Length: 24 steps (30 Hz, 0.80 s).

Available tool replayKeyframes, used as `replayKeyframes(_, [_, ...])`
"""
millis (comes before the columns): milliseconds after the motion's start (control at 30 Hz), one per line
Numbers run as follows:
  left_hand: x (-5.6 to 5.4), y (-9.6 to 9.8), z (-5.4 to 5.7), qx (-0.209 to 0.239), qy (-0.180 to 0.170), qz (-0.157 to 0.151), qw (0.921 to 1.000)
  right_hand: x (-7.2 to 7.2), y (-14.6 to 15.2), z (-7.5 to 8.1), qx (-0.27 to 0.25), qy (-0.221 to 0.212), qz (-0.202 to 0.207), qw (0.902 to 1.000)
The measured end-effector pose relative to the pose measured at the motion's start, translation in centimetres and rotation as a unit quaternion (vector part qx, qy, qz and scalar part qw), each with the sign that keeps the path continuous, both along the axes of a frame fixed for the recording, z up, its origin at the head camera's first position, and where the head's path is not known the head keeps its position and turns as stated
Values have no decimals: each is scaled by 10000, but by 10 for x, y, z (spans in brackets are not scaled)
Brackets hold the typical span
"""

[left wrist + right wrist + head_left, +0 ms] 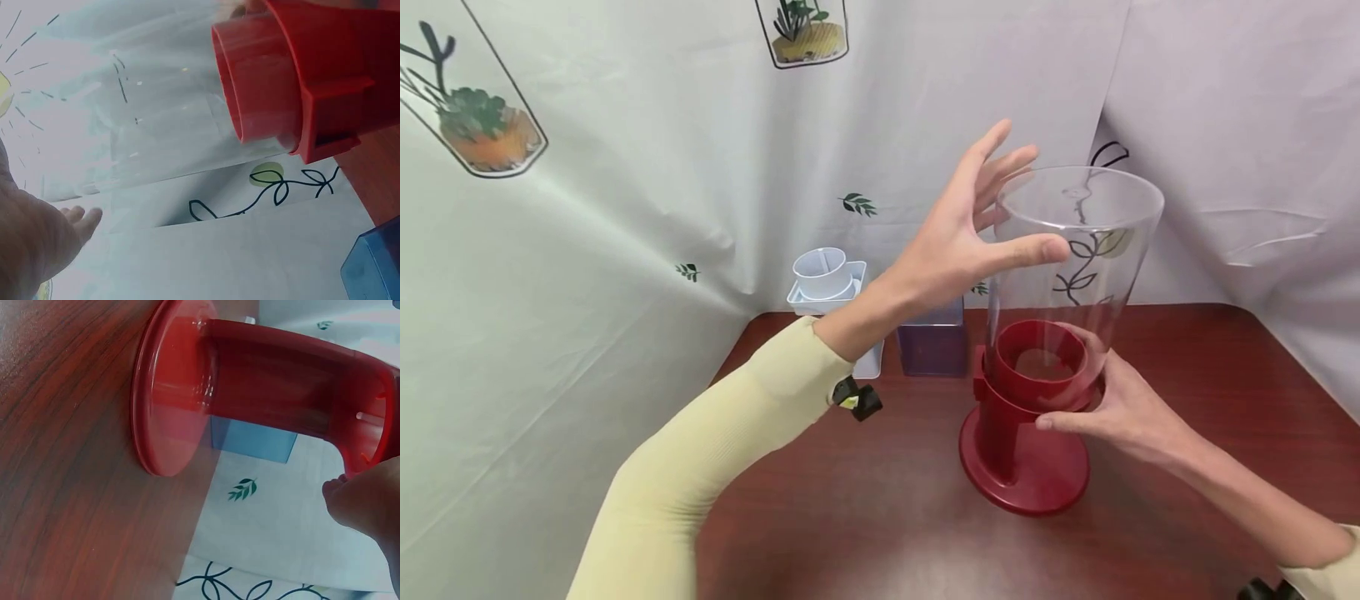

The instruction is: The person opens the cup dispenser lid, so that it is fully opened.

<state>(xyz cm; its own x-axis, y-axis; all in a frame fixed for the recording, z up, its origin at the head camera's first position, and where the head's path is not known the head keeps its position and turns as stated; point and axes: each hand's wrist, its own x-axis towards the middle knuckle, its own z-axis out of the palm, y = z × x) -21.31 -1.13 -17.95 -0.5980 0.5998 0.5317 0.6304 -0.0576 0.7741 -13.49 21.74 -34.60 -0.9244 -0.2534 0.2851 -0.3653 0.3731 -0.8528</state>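
A red dispenser stand [1026,479] with a round foot stands on the table, its ring-shaped top holding the lower end of a clear cylinder [1037,283]. The cylinder's upper end is open, and a red collar [262,81] shows through its wall in the left wrist view. My left hand [962,229] is beside the cylinder's upper rim, thumb in front and fingers spread behind. My right hand [1123,408] grips the stand's ring from the right, thumb at the front. In the right wrist view that hand [369,500] is at the ring's edge, most fingers hidden.
Behind my left forearm stands a white plastic piece [823,279] with a round top. A translucent blue box [932,346] is between it and the red stand. White printed cloth [700,167] hangs behind and left of the dark red wooden table [865,492].
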Motion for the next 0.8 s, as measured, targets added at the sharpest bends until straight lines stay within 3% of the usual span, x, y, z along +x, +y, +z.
replayKeyframes(133, [-4,5,0,-27,-151,-147,9998,-2,1,-2,40,-15,52,10000])
replayKeyframes(367, [-5,15,-8,-121,-765,-316,9965,-5,2,-7,-133,23,115,9998])
replayKeyframes(567, [-5,20,-12,-101,-588,-142,9981,-7,2,-13,-344,131,144,9992])
replayKeyframes(800, [-7,26,-18,257,-453,-329,9981,-9,3,-19,-349,391,71,9986])
